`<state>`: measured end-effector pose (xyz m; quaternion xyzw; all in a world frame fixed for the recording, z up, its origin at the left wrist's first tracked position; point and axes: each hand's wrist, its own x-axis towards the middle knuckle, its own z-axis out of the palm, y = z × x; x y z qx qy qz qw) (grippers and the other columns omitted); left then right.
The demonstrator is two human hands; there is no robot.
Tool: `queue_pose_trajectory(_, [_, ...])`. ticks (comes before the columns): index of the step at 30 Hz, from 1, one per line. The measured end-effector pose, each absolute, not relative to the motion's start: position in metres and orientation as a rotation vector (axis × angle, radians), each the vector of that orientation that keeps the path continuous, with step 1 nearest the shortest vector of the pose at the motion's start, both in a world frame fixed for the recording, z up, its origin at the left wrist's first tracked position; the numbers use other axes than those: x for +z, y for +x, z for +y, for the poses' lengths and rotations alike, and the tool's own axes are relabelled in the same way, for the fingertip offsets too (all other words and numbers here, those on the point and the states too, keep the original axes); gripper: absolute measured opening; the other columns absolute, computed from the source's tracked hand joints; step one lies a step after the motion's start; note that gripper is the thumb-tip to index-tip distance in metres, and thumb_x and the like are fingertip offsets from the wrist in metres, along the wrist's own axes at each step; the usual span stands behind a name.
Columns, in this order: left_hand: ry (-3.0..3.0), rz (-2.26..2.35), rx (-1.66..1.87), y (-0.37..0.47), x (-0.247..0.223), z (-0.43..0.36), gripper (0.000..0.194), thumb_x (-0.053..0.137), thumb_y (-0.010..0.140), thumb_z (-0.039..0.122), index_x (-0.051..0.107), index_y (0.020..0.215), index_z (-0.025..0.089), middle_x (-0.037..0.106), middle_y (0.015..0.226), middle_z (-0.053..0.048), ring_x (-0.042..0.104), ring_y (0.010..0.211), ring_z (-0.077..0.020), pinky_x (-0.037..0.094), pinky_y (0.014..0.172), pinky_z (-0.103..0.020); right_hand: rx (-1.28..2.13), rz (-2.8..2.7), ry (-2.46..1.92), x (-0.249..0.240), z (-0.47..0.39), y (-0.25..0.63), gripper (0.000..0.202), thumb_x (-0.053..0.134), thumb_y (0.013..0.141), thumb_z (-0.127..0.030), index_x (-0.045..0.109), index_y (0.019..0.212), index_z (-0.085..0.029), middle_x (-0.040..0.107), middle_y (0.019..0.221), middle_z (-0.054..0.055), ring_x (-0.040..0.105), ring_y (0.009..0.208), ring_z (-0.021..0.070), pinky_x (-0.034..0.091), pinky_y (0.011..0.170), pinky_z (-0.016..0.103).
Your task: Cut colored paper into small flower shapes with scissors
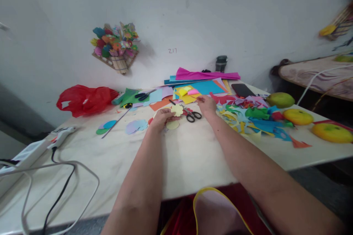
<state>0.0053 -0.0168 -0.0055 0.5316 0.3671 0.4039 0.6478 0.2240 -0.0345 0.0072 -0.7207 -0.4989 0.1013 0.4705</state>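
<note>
A pale yellow paper flower (pixel 177 109) is pinched between the thumb and fingers of my left hand (pixel 162 118). My right hand (pixel 206 105) is closed on a thin pencil-like stick (pixel 194 97), too small to make out well, beside yellow and pink folded paper pieces (pixel 188 91). Between the hands lie black-handled scissors (pixel 193 116), their blades toward the paper flower. Just under the left hand a pale yellow paper circle (pixel 173 125) rests on the table, with red paper partly hidden behind the fingers.
Paper scraps (pixel 242 117) spread across the right side, near several mangoes (pixel 298 116) and a phone (pixel 242 90). Coloured sheets (pixel 206 87) lie at the back. At left are a red plastic bag (pixel 86 99), paper circles (pixel 136 126) and a power strip (pixel 30 156) with cables.
</note>
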Motion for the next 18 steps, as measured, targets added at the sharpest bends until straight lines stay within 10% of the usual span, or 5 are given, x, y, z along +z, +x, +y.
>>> queue_pose_trajectory(18, [1.196, 0.784, 0.913, 0.004, -0.006, -0.016, 0.025, 0.079, 0.066, 0.020, 0.055, 0.070, 0.013, 0.073, 0.080, -0.016, 0.073, 0.079, -0.0282, 0.058, 0.069, -0.031, 0.116, -1.462, -2.105, 0.019, -0.045, 0.229, 0.036, 0.052, 0.080, -0.017, 0.070, 0.111, -0.018, 0.070, 0.111, 0.012, 0.062, 0.107, 0.0262, 0.045, 0.085, 0.032])
